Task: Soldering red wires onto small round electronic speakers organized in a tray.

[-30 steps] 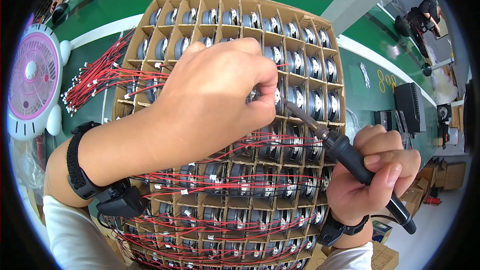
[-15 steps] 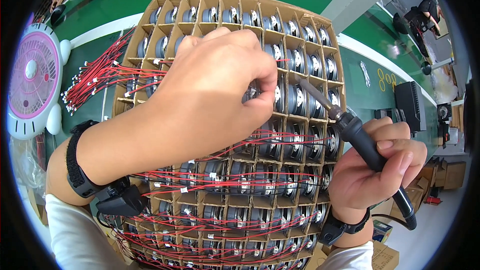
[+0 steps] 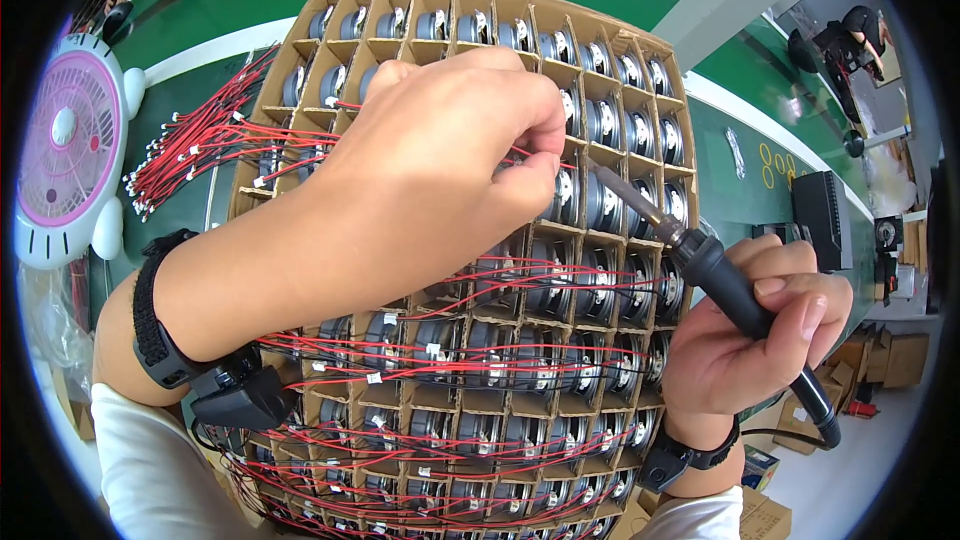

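My left hand (image 3: pixel 465 135) is closed in a pinch on a thin red wire over the upper half of a cardboard divider box (image 3: pixel 245 185). The wire's end (image 3: pixel 567 166) sticks out to the right of the fingertips. My right hand (image 3: pixel 750 340) grips the black handle of a soldering iron (image 3: pixel 735 285). Its metal tip (image 3: pixel 600 172) points up and left, close to the wire's end; whether they touch I cannot tell. Small dark round speakers (image 3: pixel 603 205) with silvery terminals stand on edge in the box's cells. The left hand hides several cells.
A bundle of red wires with white connectors (image 3: pixel 170 165) lies left of the box. More red and black wires (image 3: pixel 480 368) cross the lower rows. A pink and white fan (image 3: pixel 70 150) stands at far left. Right are a black box-shaped device (image 3: pixel 820 220) and yellow rings (image 3: pixel 768 165).
The wire's end has come down from a higher row of cells to beside the iron's tip. The box sits slightly further right in view. Both grips stay the same.
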Motion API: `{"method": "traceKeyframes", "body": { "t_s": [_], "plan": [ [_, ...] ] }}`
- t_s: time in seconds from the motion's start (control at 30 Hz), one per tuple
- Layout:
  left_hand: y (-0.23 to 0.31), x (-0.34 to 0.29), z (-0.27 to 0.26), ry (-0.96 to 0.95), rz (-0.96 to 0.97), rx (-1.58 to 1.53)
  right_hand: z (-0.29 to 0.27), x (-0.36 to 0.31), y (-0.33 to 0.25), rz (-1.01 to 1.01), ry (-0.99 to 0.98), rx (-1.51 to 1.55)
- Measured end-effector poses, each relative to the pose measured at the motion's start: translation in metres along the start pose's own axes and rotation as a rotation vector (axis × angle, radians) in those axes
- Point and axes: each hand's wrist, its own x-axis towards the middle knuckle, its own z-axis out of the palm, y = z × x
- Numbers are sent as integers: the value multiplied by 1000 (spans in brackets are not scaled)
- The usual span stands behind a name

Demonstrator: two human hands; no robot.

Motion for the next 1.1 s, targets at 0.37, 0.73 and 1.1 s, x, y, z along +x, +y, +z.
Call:
{"method": "traceKeyframes", "body": {
  "t_s": [0.37,0.73,1.1],
  "plan": [
    [-3,1,1,-11,1,11,2,2,-3,20,-37,13],
    [-3,1,3,-9,2,28,5,1,-4,52,-89,-9],
    [3,0,4,22,-2,220,7,1,-7,86,-82,-33]
  ]
}}
